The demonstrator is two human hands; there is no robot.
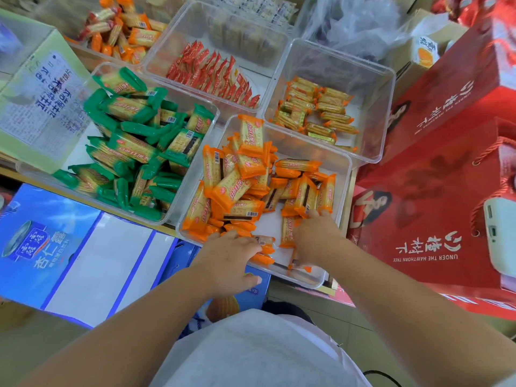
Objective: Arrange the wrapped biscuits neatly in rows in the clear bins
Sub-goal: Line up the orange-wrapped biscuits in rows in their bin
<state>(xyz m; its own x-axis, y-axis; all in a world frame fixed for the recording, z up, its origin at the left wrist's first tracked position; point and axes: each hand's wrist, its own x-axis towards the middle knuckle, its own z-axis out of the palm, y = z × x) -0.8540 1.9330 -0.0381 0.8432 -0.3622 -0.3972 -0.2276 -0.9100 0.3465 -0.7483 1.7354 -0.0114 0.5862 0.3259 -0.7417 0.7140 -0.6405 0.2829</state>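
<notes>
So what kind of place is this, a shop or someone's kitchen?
Most likely a small shop's snack counter, not a kitchen. Clear bins hold loose wrapped biscuits sorted by colour, such as the green-wrapped biscuits, and red gift boxes and a blue carton are stacked beside them like stock.

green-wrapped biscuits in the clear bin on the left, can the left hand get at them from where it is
Probably yes. The left hand rests in the neighbouring orange-wrapped biscuit bin, and the green-wrapped biscuits lie heaped in an open-topped clear bin with nothing over them.
</notes>
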